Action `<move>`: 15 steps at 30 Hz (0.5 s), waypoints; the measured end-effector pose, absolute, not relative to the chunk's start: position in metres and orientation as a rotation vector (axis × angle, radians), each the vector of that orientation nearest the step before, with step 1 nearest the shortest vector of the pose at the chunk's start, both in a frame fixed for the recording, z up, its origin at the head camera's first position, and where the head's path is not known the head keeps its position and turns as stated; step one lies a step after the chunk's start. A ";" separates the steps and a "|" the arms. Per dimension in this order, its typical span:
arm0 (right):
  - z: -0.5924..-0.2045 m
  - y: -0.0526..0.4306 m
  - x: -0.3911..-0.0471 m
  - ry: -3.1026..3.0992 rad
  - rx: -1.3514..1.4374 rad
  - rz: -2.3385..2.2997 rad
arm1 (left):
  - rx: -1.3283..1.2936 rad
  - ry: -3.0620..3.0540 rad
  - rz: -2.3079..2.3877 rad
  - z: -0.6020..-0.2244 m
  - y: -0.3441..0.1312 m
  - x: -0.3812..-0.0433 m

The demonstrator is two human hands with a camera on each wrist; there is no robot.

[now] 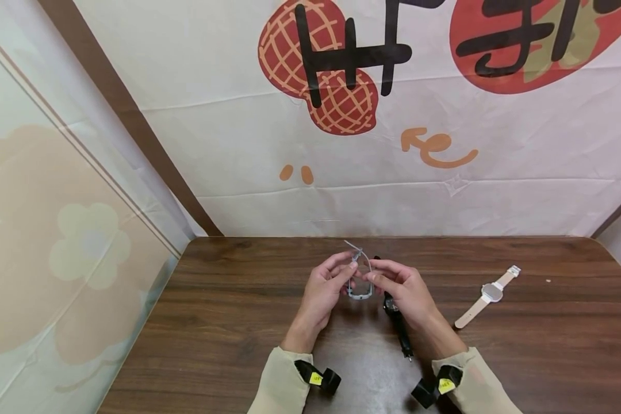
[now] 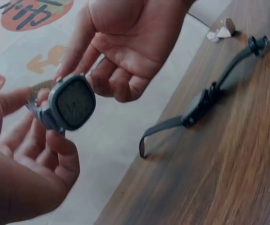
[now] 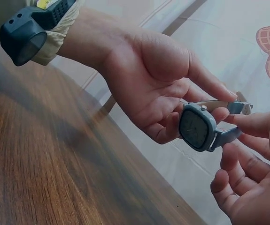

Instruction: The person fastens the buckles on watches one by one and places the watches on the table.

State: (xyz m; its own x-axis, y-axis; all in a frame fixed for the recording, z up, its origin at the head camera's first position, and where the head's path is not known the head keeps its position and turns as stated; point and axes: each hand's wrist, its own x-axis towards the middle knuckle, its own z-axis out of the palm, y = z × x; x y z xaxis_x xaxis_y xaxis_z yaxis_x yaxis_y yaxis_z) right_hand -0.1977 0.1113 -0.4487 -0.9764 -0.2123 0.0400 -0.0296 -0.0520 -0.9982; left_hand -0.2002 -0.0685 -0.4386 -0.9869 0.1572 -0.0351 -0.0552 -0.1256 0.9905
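Both hands hold a grey-blue wristwatch (image 1: 360,296) with a rounded-square case above the table. Its strap is bent into a loop, the two ends crossing at the top. My left hand (image 1: 321,290) pinches one side of the strap between thumb and fingers, while my right hand (image 1: 406,290) grips the other side. In the left wrist view the dark dial (image 2: 73,103) faces outward. From the right wrist view, the buckle end (image 3: 242,107) sits by the fingertips. Fingers partly hide the strap.
A black watch (image 1: 397,322) lies on the wooden table (image 1: 227,322) beneath my right hand. Farther right is a watch with a pale strap (image 1: 493,292), laid out flat. A printed cloth (image 1: 227,144) hangs behind the table, and another cloth hangs at the left.
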 end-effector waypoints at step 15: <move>-0.448 0.109 -0.195 2.056 -0.291 -2.195 | 0.184 1.991 2.252 -0.435 -0.070 -0.197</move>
